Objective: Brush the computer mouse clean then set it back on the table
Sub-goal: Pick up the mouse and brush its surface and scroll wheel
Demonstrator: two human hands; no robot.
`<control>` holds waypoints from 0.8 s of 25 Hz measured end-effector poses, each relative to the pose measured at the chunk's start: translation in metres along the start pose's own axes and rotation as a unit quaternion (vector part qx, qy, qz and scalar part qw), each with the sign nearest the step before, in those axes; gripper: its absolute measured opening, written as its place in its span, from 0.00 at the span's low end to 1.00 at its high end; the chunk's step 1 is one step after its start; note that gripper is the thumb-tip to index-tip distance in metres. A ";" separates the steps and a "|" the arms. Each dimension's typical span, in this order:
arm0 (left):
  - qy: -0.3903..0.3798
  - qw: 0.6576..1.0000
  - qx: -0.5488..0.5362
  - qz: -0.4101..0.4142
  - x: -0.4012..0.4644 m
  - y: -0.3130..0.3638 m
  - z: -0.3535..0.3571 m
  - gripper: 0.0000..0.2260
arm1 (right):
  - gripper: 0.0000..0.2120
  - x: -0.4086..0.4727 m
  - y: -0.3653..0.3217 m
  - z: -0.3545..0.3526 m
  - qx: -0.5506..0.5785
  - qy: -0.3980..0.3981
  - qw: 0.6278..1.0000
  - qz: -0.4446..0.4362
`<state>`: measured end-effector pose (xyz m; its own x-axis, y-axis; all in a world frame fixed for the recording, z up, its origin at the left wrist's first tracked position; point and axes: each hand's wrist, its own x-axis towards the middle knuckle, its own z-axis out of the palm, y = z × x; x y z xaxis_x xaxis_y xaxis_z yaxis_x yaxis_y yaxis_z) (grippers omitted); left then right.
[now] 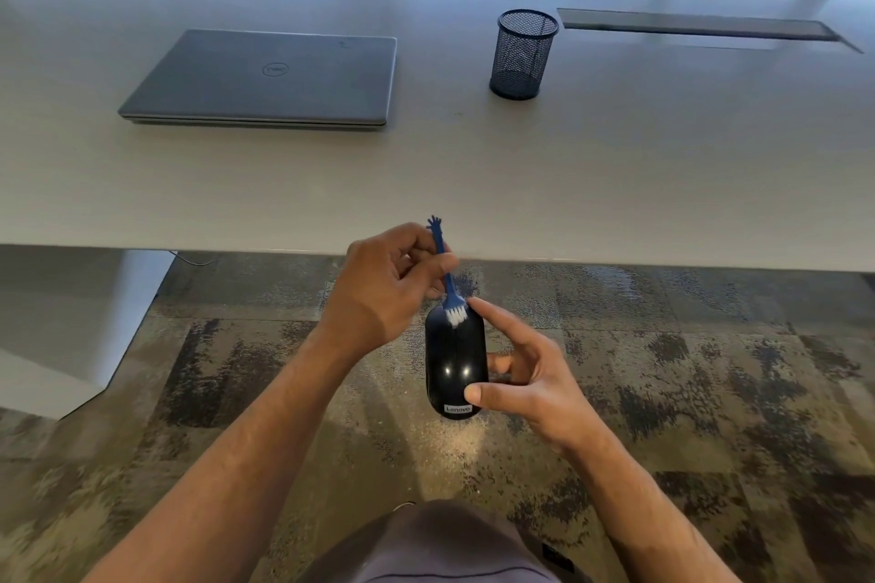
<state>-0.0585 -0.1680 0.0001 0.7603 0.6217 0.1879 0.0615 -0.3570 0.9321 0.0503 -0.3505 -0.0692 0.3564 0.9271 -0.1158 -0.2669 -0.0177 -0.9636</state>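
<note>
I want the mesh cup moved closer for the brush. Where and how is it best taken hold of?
Grip the dark blue wire-mesh pen cup around its round side wall, coming from the near side. It stands upright and apart on the white table, the closed grey laptop well to its left. It narrows slightly downward, so wrap below the rim.

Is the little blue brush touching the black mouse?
Touching. The head view shows the small blue brush's white bristles pressed on the glossy black computer mouse's far end.
</note>
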 end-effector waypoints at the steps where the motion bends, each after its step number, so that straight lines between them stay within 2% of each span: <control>1: 0.028 0.999 0.018 -0.003 0.002 -0.001 -0.001 0.08 | 0.42 0.000 0.001 -0.001 0.000 -0.001 1.000 0.001; 3: 0.059 0.998 0.032 -0.010 0.003 -0.003 -0.005 0.07 | 0.43 -0.001 0.002 -0.001 0.002 -0.003 1.000 0.003; 5: 0.059 0.998 -0.003 -0.012 0.002 -0.002 -0.009 0.05 | 0.43 -0.002 0.003 -0.003 0.006 0.001 1.000 -0.002; 8: 0.032 0.998 -0.061 -0.001 -0.004 0.002 -0.013 0.02 | 0.42 -0.001 0.003 -0.003 0.010 0.011 1.000 -0.004; 11: -0.016 0.998 -0.065 0.005 -0.010 0.004 -0.015 0.01 | 0.44 0.001 0.002 -0.001 0.011 0.012 1.000 -0.002; 20: -0.066 0.993 -0.093 0.016 -0.017 0.004 -0.003 0.07 | 0.45 0.005 0.004 0.002 0.024 0.011 1.000 0.016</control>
<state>-0.0731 -0.1776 0.0018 0.8393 0.5105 0.1872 -0.0745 -0.2331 0.9696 0.0496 -0.3451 -0.0735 0.3664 0.9181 -0.1514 -0.3215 -0.0278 -0.9465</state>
